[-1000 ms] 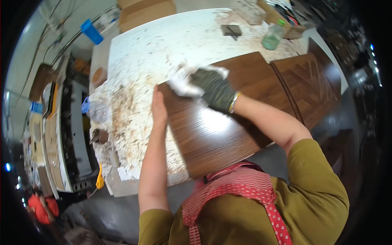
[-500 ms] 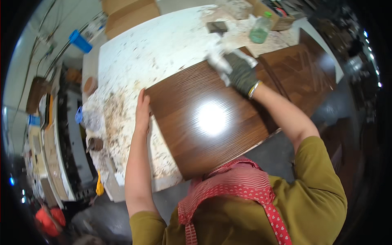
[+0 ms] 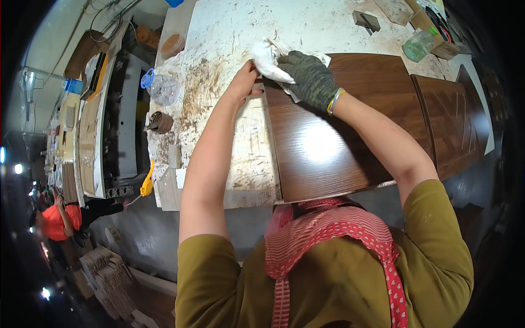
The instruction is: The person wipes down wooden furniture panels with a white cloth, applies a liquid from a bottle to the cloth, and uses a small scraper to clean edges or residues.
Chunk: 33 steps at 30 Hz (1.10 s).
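My right hand (image 3: pixel 310 78), in a dark green-grey knit glove, presses a bunched white cloth (image 3: pixel 268 59) at the far left corner of a dark brown wood-grain board (image 3: pixel 350 117). The board lies flat, with glare on its glossy face. Beside that same corner is my bare left hand (image 3: pixel 244 85). Its thumb stands apart from the fingers and points at the board's left edge; the fingertips are close to the cloth, and I cannot tell whether they touch it.
The boards lie on a stained white worktop (image 3: pixel 246 158); a second brown board (image 3: pixel 451 120) sits to the right. A green-capped bottle (image 3: pixel 419 46) and a small dark block (image 3: pixel 366 22) stand at the back. Leftward are a clear jug (image 3: pixel 164 89), a brown cup (image 3: pixel 160 122) and a yellow-handled tool (image 3: pixel 147 183).
My right hand has carried the cloth left along the board's far edge to its corner. My left hand is now close beside it. The whole view has turned.
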Motion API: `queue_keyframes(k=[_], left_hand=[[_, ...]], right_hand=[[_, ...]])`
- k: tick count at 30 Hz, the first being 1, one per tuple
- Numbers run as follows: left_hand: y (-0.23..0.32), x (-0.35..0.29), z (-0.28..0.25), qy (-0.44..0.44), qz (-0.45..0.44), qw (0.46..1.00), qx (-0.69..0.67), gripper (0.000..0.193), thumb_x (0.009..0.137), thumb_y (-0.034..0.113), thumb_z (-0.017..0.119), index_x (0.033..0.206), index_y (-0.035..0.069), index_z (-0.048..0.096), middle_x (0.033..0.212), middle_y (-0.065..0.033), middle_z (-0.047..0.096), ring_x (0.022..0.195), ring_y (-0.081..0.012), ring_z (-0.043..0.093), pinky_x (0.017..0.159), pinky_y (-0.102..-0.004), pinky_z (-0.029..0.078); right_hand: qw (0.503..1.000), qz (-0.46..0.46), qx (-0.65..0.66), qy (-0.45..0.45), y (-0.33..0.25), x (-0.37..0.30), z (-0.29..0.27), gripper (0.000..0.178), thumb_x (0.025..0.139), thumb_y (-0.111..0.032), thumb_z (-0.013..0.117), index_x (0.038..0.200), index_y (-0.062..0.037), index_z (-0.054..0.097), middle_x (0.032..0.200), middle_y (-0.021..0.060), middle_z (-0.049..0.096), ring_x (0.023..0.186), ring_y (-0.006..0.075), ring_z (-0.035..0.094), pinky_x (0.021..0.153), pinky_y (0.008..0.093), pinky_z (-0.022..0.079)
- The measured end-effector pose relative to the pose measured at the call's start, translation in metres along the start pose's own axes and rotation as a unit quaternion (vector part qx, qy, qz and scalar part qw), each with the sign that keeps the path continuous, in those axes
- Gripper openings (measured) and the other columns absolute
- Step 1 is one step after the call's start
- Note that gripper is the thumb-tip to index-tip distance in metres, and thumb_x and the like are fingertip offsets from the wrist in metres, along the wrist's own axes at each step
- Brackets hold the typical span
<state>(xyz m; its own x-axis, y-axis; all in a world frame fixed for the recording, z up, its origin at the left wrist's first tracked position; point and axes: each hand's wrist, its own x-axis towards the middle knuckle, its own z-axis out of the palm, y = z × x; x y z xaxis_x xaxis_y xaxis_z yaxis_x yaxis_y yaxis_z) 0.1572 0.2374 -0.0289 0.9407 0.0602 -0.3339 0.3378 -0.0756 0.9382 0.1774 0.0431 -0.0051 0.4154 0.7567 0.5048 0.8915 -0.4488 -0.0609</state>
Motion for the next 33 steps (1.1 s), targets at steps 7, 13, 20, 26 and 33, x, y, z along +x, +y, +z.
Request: queue_keyframes(k=[7, 13, 20, 26, 33], left_hand=[[-0.001, -0.009, -0.011, -0.004, -0.039, 0.997, 0.069, 0.030, 0.097, 0.028, 0.043, 0.124, 0.015, 0.047, 0.123, -0.0025, 0.050, 0.109, -0.0173, 0.050, 0.082, -0.0343, 0.045], [-0.007, 0.010, -0.002, -0.015, 0.017, 0.988, 0.154, 0.030, 0.096, 0.027, 0.041, 0.122, 0.014, 0.047, 0.119, -0.0030, 0.053, 0.109, -0.0196, 0.049, 0.083, -0.0374, 0.043], [-0.021, 0.008, 0.020, 0.149, 0.415, 0.743, 0.503, 0.035, 0.092, 0.021, 0.045, 0.125, 0.009, 0.048, 0.131, -0.0146, 0.047, 0.120, -0.0330, 0.043, 0.092, -0.0517, 0.038], [-0.021, -0.080, 0.095, -0.007, 0.361, 0.734, 0.575, 0.049, 0.094, 0.037, 0.046, 0.138, 0.016, 0.040, 0.149, -0.0067, 0.028, 0.137, -0.0274, 0.025, 0.110, -0.0498, 0.020], [-0.014, -0.077, 0.106, -0.028, 0.353, 0.714, 0.604, 0.052, 0.092, 0.038, 0.048, 0.138, 0.014, 0.039, 0.148, -0.0084, 0.029, 0.137, -0.0285, 0.026, 0.109, -0.0506, 0.020]], right_hand=[[0.924, -0.114, 0.314, -0.189, -0.098, -0.125, -0.047, 0.048, 0.077, -0.015, 0.060, 0.124, -0.0072, 0.054, 0.129, 0.0148, 0.051, 0.122, 0.0275, 0.047, 0.102, 0.0383, 0.036], [0.966, 0.245, -0.012, -0.081, -0.004, -0.087, -0.057, 0.047, 0.076, -0.005, 0.056, 0.122, 0.0021, 0.050, 0.116, 0.0206, 0.057, 0.107, 0.0350, 0.054, 0.092, 0.0396, 0.043], [0.986, 0.006, 0.081, -0.144, -0.133, -0.143, -0.087, 0.047, 0.071, -0.021, 0.062, 0.115, -0.0072, 0.055, 0.124, 0.0161, 0.052, 0.113, 0.0316, 0.051, 0.097, 0.0451, 0.038], [0.923, 0.360, -0.098, -0.095, -0.104, -0.206, -0.116, 0.052, 0.080, -0.020, 0.054, 0.127, 0.0007, 0.047, 0.119, 0.0201, 0.055, 0.114, 0.0317, 0.051, 0.098, 0.0385, 0.038], [0.809, 0.559, 0.148, 0.104, -0.057, -0.316, -0.161, 0.060, 0.073, -0.024, 0.066, 0.126, -0.0005, 0.049, 0.128, 0.0163, 0.052, 0.116, 0.0255, 0.051, 0.104, 0.0365, 0.035]])
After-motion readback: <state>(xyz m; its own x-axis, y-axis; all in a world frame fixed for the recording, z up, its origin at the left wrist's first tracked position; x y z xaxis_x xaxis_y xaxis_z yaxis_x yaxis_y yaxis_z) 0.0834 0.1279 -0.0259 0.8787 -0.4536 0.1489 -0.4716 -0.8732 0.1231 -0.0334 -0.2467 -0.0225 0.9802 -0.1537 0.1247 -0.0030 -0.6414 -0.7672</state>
